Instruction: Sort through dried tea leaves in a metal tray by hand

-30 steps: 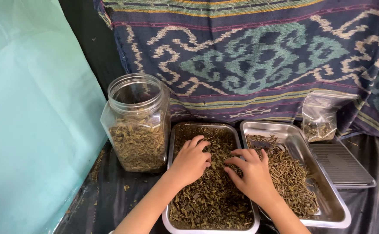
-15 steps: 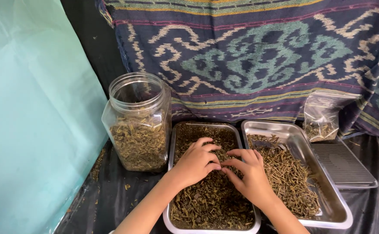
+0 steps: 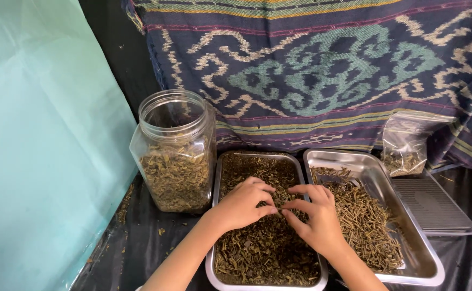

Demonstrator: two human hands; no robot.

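A steel tray (image 3: 218,183) full of dark dried leaves (image 3: 257,253) lies in front of me. My left hand (image 3: 242,203) rests on the leaves in the middle of the tray, fingers curled, tips pinching at bits. My right hand (image 3: 316,215) lies beside it, fingertips almost touching the left ones, picking in the same spot. Whether either hand holds a piece is too small to see. A second steel tray (image 3: 425,253) to the right holds thin dried stems (image 3: 365,221).
A clear plastic jar (image 3: 176,151) with dried herb stands left of the trays, lid off. A small clear bag (image 3: 408,145) of herb and a flat grey scale (image 3: 435,207) are at the right. Patterned woven cloth (image 3: 322,70) hangs behind; a teal sheet (image 3: 42,140) is on the left.
Both hands have drawn together over the leaf tray, fingers curling until the tips nearly meet. The view has shifted slightly.
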